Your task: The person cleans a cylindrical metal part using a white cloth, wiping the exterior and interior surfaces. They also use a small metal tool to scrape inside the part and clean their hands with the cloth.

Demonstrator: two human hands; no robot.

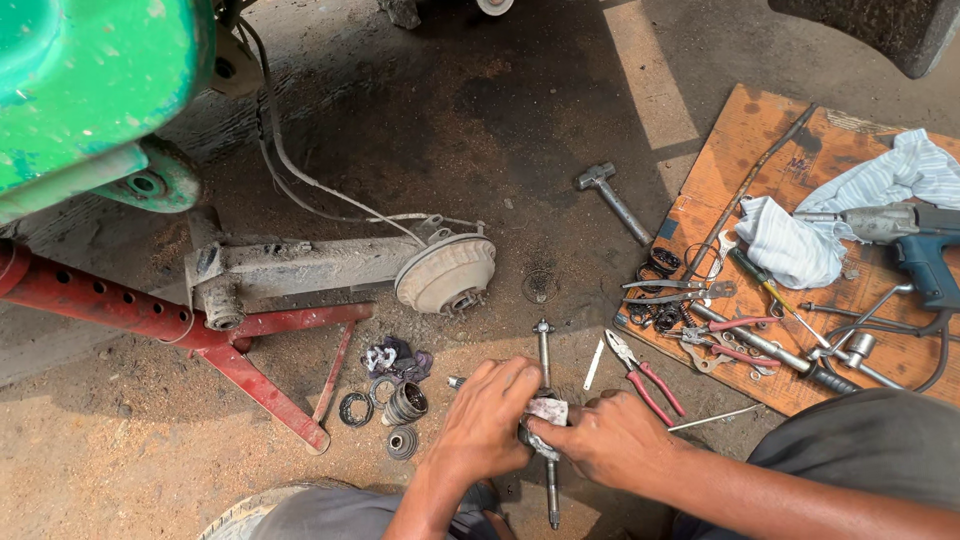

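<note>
- The left hand (487,413) closes around the middle of a metal shaft (544,352) that lies lengthwise on the sandy ground, one end pointing away from the person and the other end toward them.
- The right hand (612,438) presses a small dirty rag (548,410) against the same section of the shaft; its fingers are curled onto the rag, touching the left hand.
- Just left of the hands lie several bearings and rings (392,408), loose on the ground.
- Just right of the hands lie red-handled pliers (645,375).
- Further right, a flat board (745,130) carries assorted hand tools, a striped cloth (880,185) and a blue power tool (915,240).
- A hammer (612,198) lies on the ground between the board and the brake drum (445,272).
- The drum sits at the end of a swing arm, which rests on a red stand (150,315) below a green vehicle body (95,85).
</note>
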